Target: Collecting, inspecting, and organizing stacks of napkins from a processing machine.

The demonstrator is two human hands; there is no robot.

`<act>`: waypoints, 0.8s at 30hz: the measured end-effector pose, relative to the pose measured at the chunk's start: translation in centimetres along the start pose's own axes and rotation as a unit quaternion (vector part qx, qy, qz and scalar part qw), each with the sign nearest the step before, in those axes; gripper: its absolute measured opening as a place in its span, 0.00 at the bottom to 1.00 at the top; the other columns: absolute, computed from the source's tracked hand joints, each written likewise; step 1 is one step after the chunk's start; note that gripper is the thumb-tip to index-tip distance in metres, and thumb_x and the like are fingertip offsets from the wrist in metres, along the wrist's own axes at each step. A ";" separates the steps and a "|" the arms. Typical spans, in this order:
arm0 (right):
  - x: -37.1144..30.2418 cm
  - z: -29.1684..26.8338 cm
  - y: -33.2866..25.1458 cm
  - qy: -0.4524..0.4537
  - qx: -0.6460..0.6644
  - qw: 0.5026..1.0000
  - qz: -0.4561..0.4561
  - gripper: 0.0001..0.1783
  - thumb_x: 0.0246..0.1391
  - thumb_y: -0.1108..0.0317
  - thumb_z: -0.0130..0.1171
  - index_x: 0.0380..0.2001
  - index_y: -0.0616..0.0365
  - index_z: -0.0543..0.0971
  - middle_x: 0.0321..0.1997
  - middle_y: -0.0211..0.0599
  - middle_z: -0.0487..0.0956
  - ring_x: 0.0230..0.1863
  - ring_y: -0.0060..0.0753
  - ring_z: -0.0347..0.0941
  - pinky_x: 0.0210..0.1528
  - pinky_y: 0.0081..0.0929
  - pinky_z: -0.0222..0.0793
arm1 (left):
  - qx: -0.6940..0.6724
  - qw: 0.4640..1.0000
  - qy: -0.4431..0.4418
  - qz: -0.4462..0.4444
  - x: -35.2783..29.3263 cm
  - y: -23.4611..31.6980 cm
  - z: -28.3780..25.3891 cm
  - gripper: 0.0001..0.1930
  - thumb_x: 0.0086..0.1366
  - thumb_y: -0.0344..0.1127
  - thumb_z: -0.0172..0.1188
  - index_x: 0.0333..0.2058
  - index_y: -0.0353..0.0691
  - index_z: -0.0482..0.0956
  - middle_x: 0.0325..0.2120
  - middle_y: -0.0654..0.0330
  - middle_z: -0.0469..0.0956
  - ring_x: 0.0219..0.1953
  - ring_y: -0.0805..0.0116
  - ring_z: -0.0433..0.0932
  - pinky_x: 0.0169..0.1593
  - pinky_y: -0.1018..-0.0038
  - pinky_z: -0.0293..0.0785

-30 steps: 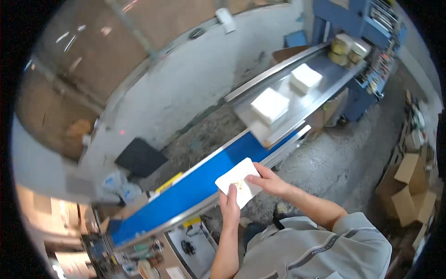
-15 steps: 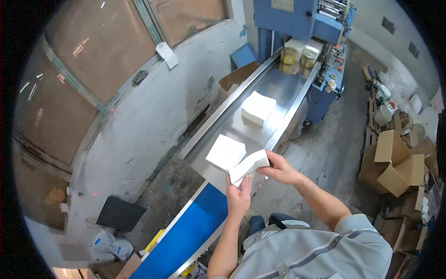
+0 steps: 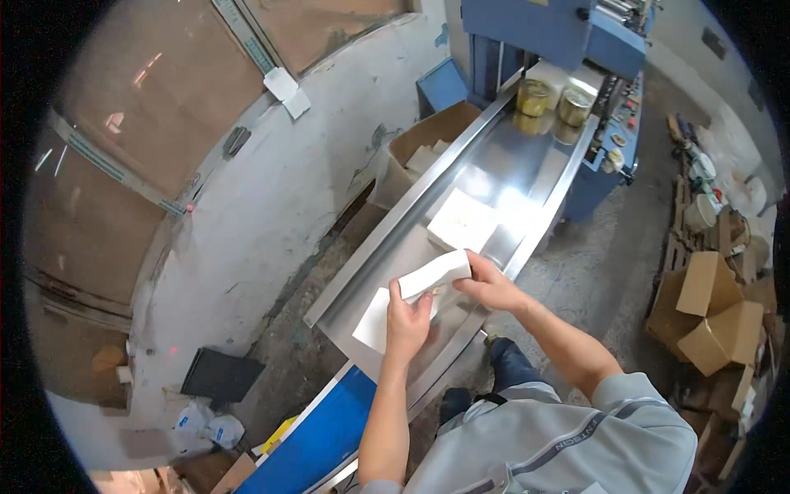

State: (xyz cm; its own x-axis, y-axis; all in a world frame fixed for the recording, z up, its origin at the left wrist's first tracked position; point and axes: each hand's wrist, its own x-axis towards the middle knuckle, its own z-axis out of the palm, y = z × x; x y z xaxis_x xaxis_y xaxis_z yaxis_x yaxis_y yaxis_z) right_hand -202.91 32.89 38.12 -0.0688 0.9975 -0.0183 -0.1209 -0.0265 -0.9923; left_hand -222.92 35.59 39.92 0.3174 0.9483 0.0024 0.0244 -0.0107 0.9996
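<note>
Between my two hands is a stack of white paper napkins (image 3: 436, 274), bent in a slight wave. My left hand (image 3: 406, 326) grips its near left end, thumb on the near side. The far right end is pinched by my right hand (image 3: 487, 284). Partly behind the held stack and my left hand, a second white stack (image 3: 372, 323) lies on the steel table (image 3: 350, 288). Another square white stack (image 3: 462, 219) rests farther up the table, just beyond the held one.
A blue belt (image 3: 321, 436) continues from the table's near end. Two round gold-coloured cans (image 3: 534, 97) stand at the far end, before a blue machine (image 3: 527, 29). Cardboard boxes (image 3: 724, 321) crowd the floor on the right. An open carton (image 3: 432, 132) stands left of the table.
My hands have carried the held stack farther up the table, so it now overlaps the nearer stack in view. Both hands keep their grip. The whole view has shifted slightly.
</note>
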 end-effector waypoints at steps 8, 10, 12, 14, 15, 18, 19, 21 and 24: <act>2.1 -2.3 3.8 -0.024 -0.071 0.997 0.027 0.21 0.53 0.76 0.58 0.51 0.62 0.70 0.47 0.43 0.78 0.50 0.36 0.75 0.52 0.32 0.70 | 0.236 0.969 0.039 -0.051 2.8 -2.3 0.6 0.22 0.59 0.23 0.65 0.50 0.31 0.66 0.43 0.51 0.79 0.47 0.65 0.79 0.48 0.71 0.76; 2.5 -2.8 2.7 -0.029 -0.110 0.993 0.019 0.21 0.53 0.76 0.58 0.51 0.61 0.70 0.46 0.45 0.78 0.49 0.39 0.76 0.51 0.33 0.70 | 0.193 0.976 0.084 -0.055 2.8 -1.7 1.1 0.22 0.57 0.27 0.67 0.48 0.30 0.69 0.40 0.45 0.81 0.44 0.57 0.82 0.46 0.66 0.77; 3.3 -3.3 1.3 -0.034 -0.154 0.987 0.007 0.20 0.53 0.77 0.58 0.50 0.61 0.71 0.45 0.47 0.78 0.48 0.42 0.76 0.51 0.34 0.70 | 0.156 0.978 0.116 -0.075 3.1 -1.5 2.1 0.21 0.58 0.26 0.67 0.48 0.30 0.69 0.39 0.48 0.81 0.44 0.59 0.82 0.46 0.68 0.77; 4.3 -3.3 0.6 -0.010 -0.186 0.980 -0.063 0.19 0.53 0.78 0.55 0.49 0.61 0.71 0.42 0.50 0.77 0.47 0.50 0.75 0.49 0.37 0.70 | 0.102 0.987 0.123 -0.036 3.6 -1.8 2.3 0.22 0.57 0.26 0.67 0.48 0.31 0.69 0.39 0.49 0.82 0.44 0.61 0.82 0.47 0.68 0.77; 4.5 -3.5 1.1 -0.012 -0.187 0.980 -0.063 0.19 0.53 0.78 0.55 0.49 0.61 0.71 0.42 0.50 0.77 0.47 0.50 0.75 0.49 0.37 0.70 | 0.101 0.986 0.125 -0.037 3.6 -1.8 2.3 0.22 0.57 0.26 0.67 0.48 0.31 0.69 0.39 0.49 0.82 0.44 0.61 0.82 0.47 0.68 0.77; 5.4 -4.6 1.9 -0.025 -0.264 0.962 -0.073 0.19 0.52 0.80 0.54 0.49 0.62 0.71 0.41 0.51 0.77 0.49 0.54 0.74 0.50 0.39 0.70 | 0.182 0.973 0.098 -0.105 3.9 -2.0 2.1 0.24 0.57 0.31 0.69 0.49 0.32 0.69 0.42 0.45 0.80 0.46 0.56 0.81 0.48 0.67 0.76; 5.5 -4.9 1.5 -0.025 -0.274 0.959 -0.064 0.19 0.51 0.80 0.53 0.49 0.62 0.71 0.41 0.51 0.77 0.49 0.55 0.74 0.51 0.40 0.70 | 0.177 0.973 0.102 -0.106 4.0 -2.3 2.3 0.24 0.57 0.31 0.69 0.49 0.32 0.69 0.42 0.45 0.80 0.46 0.56 0.81 0.48 0.67 0.76; 5.7 -5.6 0.3 -0.014 -0.297 0.953 -0.056 0.20 0.50 0.80 0.54 0.49 0.61 0.71 0.43 0.52 0.77 0.49 0.57 0.73 0.51 0.42 0.69 | 0.187 0.970 0.086 -0.126 4.4 -3.0 3.0 0.25 0.57 0.31 0.68 0.50 0.32 0.68 0.43 0.44 0.80 0.46 0.55 0.81 0.48 0.66 0.75; 5.6 -5.8 -0.3 -0.031 -0.267 0.962 -0.056 0.28 0.49 0.77 0.56 0.56 0.60 0.68 0.46 0.52 0.77 0.50 0.55 0.74 0.52 0.41 0.69 | 0.180 0.973 0.086 -0.117 4.5 -3.9 3.4 0.26 0.59 0.31 0.67 0.53 0.32 0.66 0.45 0.46 0.78 0.44 0.55 0.80 0.48 0.65 0.75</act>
State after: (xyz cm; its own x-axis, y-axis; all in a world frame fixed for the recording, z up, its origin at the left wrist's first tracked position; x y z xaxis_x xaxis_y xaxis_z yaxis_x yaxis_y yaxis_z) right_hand -197.47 38.82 37.64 -0.1463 0.9858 0.0823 0.3938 0.1344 -0.9093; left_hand -218.35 38.87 35.93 0.1002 0.9771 -0.1879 0.4175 0.1302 0.8993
